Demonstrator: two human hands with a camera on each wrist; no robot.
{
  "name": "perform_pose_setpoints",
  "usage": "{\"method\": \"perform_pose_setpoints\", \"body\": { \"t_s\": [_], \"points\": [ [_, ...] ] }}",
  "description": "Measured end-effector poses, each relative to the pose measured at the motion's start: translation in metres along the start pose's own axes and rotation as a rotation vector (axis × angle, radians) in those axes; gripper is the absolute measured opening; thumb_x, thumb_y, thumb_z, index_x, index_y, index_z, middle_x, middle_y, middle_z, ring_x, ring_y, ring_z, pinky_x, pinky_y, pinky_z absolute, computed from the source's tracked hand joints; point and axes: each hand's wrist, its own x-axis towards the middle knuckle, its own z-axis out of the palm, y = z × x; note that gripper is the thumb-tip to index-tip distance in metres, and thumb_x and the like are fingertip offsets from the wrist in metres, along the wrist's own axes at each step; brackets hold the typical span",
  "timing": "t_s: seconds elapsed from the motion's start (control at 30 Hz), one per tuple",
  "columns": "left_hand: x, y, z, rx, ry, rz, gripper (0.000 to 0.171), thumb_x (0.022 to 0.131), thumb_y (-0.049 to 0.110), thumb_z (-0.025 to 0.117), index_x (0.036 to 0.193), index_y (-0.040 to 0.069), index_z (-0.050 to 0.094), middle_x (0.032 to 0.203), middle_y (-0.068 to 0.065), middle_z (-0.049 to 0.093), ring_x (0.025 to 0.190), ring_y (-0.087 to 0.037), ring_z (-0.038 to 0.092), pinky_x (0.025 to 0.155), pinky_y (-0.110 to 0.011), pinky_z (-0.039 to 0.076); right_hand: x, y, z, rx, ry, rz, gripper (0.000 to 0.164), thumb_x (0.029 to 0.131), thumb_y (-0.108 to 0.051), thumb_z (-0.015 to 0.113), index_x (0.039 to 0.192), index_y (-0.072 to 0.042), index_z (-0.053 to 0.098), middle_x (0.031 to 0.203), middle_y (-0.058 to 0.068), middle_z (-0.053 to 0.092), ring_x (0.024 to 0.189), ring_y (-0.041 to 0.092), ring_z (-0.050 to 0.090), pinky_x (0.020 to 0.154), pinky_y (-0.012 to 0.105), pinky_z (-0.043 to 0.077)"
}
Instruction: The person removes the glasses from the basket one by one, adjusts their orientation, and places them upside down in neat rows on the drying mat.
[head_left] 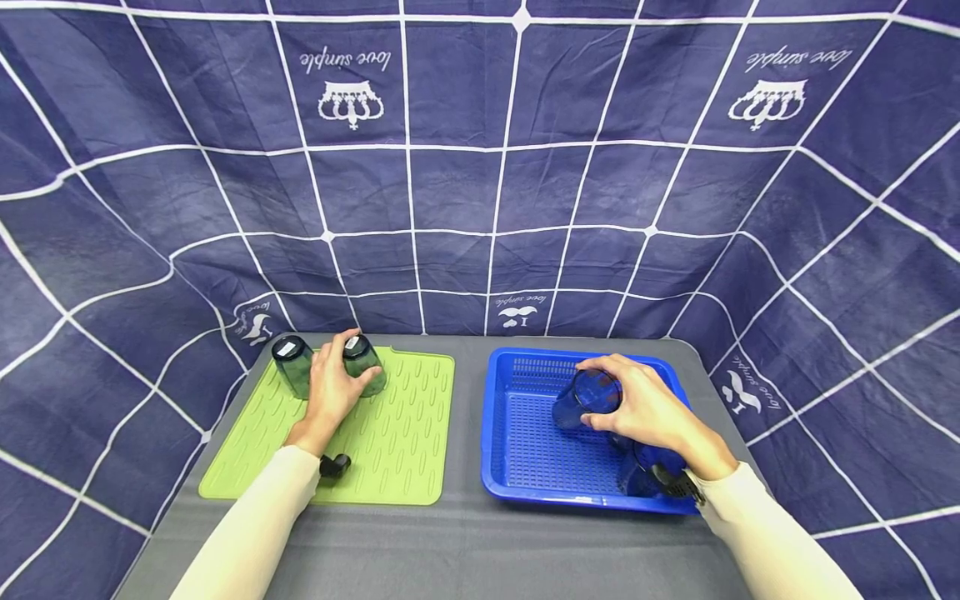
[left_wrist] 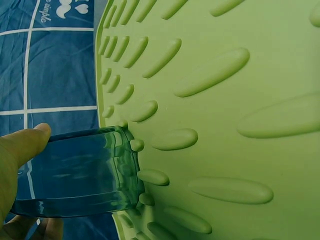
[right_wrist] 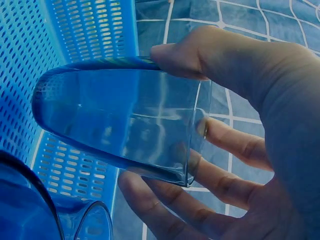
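My left hand (head_left: 336, 383) grips a tinted drinking glass (head_left: 366, 371) that stands on a light green ridged mat (head_left: 408, 433). The thumb (left_wrist: 30, 142) lies along one side of this glass, and the other fingers curl round the far side. A second glass (head_left: 292, 367) with a white label on top stands just left of that hand. Over the blue basket (head_left: 491, 433), my right hand (head_left: 652, 408) holds another clear drinking glass (right_wrist: 115, 110) near its rim, thumb on one side and fingers on the other. The lower end of that glass points down into the basket.
More glasses (head_left: 648, 471) sit in the basket's near right corner, beneath my right wrist. Mat and basket lie side by side on a grey tabletop (head_left: 465, 533). Dark blue cloth (head_left: 457, 192) with white lines hangs behind and at both sides.
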Motion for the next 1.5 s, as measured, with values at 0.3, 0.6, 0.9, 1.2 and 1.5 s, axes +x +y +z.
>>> {"method": "perform_pose_setpoints", "body": {
  "t_s": [0.3, 0.6, 0.9, 1.2, 1.5],
  "points": [
    [-0.002, 0.0, -0.001, 0.012, -0.006, -0.001, 0.089, 0.085, 0.013, 0.105, 0.162, 0.011, 0.06, 0.144, -0.037, 0.068, 0.128, -0.062, 0.061, 0.117, -0.073, 0.049, -0.003, -0.005, -0.002, 0.042, 0.03, 0.022, 0.072, 0.078, -0.028, 0.108, 0.143, -0.022, 0.078, 0.129, 0.003, 0.084, 0.106, 0.021, 0.082, 0.084, 0.032, 0.067],
    [-0.002, -0.002, -0.005, 0.021, -0.025, -0.021, 0.089, 0.088, 0.014, 0.102, 0.165, 0.014, 0.058, 0.151, -0.037, 0.065, 0.132, -0.06, 0.059, 0.118, -0.074, 0.048, -0.005, -0.011, -0.003, 0.107, 0.054, 0.062, 0.072, 0.08, -0.027, 0.108, 0.145, -0.019, 0.077, 0.133, 0.003, 0.083, 0.112, 0.023, 0.082, 0.087, 0.034, 0.071],
    [-0.001, 0.0, -0.008, 0.014, -0.03, 0.013, 0.09, 0.092, 0.014, 0.1, 0.169, 0.014, 0.055, 0.154, -0.037, 0.062, 0.144, -0.061, 0.058, 0.125, -0.074, 0.046, -0.006, -0.017, -0.005, 0.236, 0.101, 0.102, 0.073, 0.081, -0.023, 0.109, 0.146, -0.015, 0.077, 0.132, 0.007, 0.082, 0.11, 0.028, 0.084, 0.087, 0.037, 0.073],
    [-0.007, 0.004, -0.012, 0.032, -0.04, 0.026, 0.093, 0.094, 0.015, 0.097, 0.174, 0.014, 0.051, 0.158, -0.037, 0.06, 0.149, -0.062, 0.057, 0.126, -0.076, 0.046, -0.008, -0.021, -0.003, 0.263, 0.133, 0.099, 0.073, 0.08, -0.021, 0.11, 0.146, -0.018, 0.077, 0.134, 0.007, 0.082, 0.109, 0.025, 0.085, 0.088, 0.031, 0.072],
    [-0.009, 0.009, -0.017, 0.019, -0.022, 0.029, 0.088, 0.094, 0.017, 0.097, 0.171, 0.013, 0.054, 0.161, -0.034, 0.06, 0.151, -0.06, 0.056, 0.127, -0.075, 0.046, -0.011, -0.025, -0.003, 0.306, 0.187, 0.074, 0.071, 0.081, -0.018, 0.109, 0.145, -0.018, 0.077, 0.134, 0.008, 0.083, 0.101, 0.027, 0.088, 0.087, 0.032, 0.072]
  ]
}}
